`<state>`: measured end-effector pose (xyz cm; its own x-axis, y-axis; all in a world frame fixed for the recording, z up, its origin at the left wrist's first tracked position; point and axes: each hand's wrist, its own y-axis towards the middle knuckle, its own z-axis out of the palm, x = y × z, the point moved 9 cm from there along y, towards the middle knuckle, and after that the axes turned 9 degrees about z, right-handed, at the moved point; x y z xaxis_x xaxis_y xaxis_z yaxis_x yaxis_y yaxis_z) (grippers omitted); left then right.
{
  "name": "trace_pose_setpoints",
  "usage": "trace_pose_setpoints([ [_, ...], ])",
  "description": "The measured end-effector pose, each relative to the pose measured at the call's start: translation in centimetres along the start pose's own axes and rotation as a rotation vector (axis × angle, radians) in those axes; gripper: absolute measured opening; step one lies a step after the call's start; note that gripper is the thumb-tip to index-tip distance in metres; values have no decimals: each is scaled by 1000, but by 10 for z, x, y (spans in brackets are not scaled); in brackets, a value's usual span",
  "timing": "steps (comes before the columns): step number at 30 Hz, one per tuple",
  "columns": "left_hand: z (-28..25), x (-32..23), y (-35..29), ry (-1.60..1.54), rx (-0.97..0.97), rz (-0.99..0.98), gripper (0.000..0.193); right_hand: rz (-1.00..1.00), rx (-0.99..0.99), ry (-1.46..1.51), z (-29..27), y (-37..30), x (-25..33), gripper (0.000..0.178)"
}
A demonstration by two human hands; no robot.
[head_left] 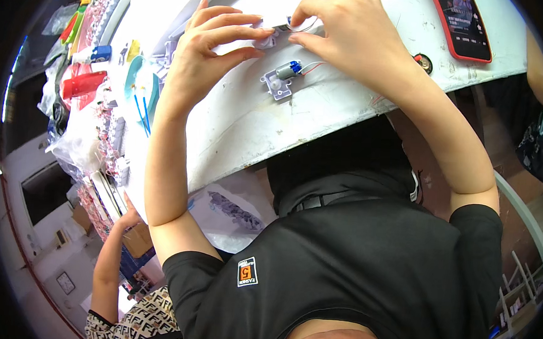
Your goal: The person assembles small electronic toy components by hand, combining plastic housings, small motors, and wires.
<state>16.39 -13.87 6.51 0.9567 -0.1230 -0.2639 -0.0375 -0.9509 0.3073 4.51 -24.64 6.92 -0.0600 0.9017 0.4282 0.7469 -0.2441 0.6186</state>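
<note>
My left hand (213, 47) pinches a pale plastic motor housing (265, 41) between thumb and fingertips, just above the white table. At the housing's right side, the thumb and fingers of my right hand (343, 26) close around the end of a small motor (283, 27) with thin wires; my fingers partly cover it. Nearer to me on the table lies a second motor assembly (280, 83), a silvery motor with a blue end cap set in a pale grey plastic frame. Red and white wires run from it to the right, under my right hand.
A red-cased phone (487, 55) lies at the far right of the white table (237, 128). Near my right forearm is a small round black part (422, 63). On the left stand a light-blue tray (134, 79), a red cylinder (84, 85) and piled wired parts. Other people's arms show at both sides.
</note>
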Motion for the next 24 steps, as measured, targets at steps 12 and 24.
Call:
trace_pose_setpoints([
  [12, 7, -29, -17, 347, -104, 37, 34, -259, 75, -273, 1, 6, 30, 16],
  [24, 5, -25, -37, 63, -128, -192, 31, -347, 147, -391, 14, 11, 41, 21],
])
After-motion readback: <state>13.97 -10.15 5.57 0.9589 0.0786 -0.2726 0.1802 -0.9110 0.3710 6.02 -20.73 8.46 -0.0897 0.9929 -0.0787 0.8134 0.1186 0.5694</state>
